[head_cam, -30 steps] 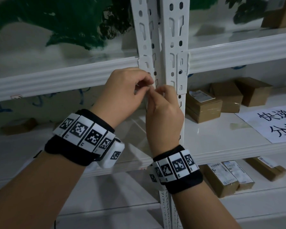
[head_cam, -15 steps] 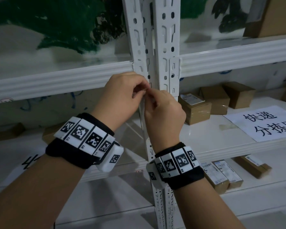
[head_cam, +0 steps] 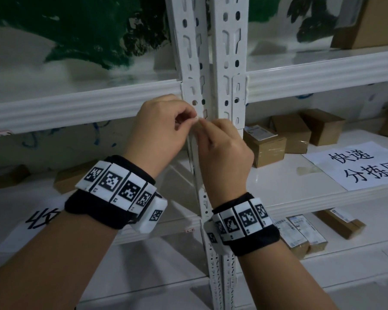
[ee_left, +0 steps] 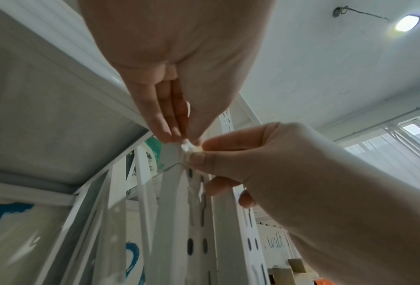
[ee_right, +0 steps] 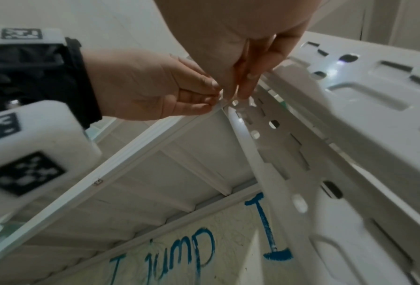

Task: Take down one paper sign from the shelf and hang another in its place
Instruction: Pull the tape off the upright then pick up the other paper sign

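Against the white slotted upright (head_cam: 229,52) of the shelf, my left hand (head_cam: 194,118) and right hand (head_cam: 203,123) meet fingertip to fingertip. Both pinch a small crumpled piece of clear tape (ee_left: 189,149), seen again in the right wrist view as the tape (ee_right: 226,100). A thin white strip (head_cam: 194,153), seen edge-on, hangs down from the pinch; I cannot tell whether it is a sheet of paper. One paper sign (head_cam: 354,166) with black characters lies flat on the right shelf. Another sign (head_cam: 38,222) lies on the left shelf, partly hidden by my left wrist.
Cardboard boxes (head_cam: 264,146) stand on the right shelf behind the sign, and more parcels (head_cam: 300,231) sit one level below. A white shelf beam (head_cam: 76,108) runs left of the upright at hand height. The wall behind has green and blue painting.
Both hands have stayed pinched together at the upright. The head view has shifted, so the sign on the right shelf and the one on the left shelf show more.
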Demonstrator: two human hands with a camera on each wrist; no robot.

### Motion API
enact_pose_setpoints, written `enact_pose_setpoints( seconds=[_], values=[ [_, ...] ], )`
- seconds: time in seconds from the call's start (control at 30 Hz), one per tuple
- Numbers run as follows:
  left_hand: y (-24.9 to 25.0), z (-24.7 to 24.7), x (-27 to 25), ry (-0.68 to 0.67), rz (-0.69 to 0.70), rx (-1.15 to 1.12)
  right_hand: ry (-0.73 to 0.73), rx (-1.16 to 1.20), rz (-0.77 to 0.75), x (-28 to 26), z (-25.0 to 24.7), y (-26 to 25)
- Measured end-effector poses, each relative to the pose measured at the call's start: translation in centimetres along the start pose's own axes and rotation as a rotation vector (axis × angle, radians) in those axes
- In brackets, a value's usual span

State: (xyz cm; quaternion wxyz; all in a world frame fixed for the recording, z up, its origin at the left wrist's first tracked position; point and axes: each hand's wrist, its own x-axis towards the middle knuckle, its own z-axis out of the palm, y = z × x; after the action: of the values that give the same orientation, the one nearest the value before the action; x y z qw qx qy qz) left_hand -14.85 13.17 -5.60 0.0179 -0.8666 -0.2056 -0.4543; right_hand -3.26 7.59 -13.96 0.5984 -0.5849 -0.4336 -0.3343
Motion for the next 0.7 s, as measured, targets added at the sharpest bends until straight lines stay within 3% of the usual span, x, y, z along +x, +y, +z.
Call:
enact_pose_setpoints(
  seconds=[0.5,0.6,0.7],
  values=[
    [-0.4,-0.7,-1.7,-0.108,0.010,-0.006,0.033,-0.080,0.027,-0.6,1.1,-0.7],
    [0.0,-1.5,-1.6,-0.087,0.002,-0.034,-0.122,-0.127,-0.022,-1.6,1.0,-0.4],
    [-0.1,-2.5,-1.4,-0.077,-0.010,-0.059,-0.468,-0.202,-0.094,-5.0,1.1,0.3]
  ],
)
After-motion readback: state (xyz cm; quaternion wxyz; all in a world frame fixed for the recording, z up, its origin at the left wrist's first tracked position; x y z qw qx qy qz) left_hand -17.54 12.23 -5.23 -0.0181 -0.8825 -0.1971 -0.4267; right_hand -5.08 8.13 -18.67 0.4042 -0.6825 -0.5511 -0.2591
